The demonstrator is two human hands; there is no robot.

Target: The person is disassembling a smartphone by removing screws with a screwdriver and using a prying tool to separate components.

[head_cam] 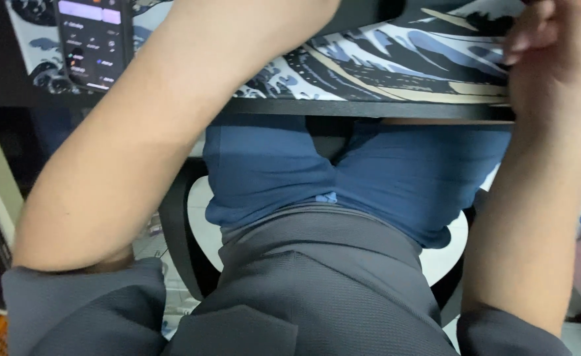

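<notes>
1. While the head camera tilts steeply down, what I get nearest the right hand (pixel 554 59) is the desk mat (pixel 396 62) with a blue-and-white wave print, lying along the top of the view on a dark desk edge (pixel 369 109).
2. The right hand sits at the top right corner, over the mat's right end. It's blurred and partly cut off by the frame; the fingers look loosely curled, and honestly I can't tell if it's gripping anything.
3. The left hand is out of view. Only the left forearm (pixel 152 125) shows, running from the lower left up across the mat and off the top edge.
4. Just left of that forearm, a phone (pixel 94 41) with a lit dark screen lies on the mat at the top left.
5. Below the desk edge I see blue shorts (pixel 369 178) on the lap, and under those a grey shirt (pixel 317 290) filling the bottom, short sleeves on both arms.
6. A black chair frame (pixel 178 244) curves beside the left thigh, with pale tiled floor (pixel 201 224) behind it.
</notes>
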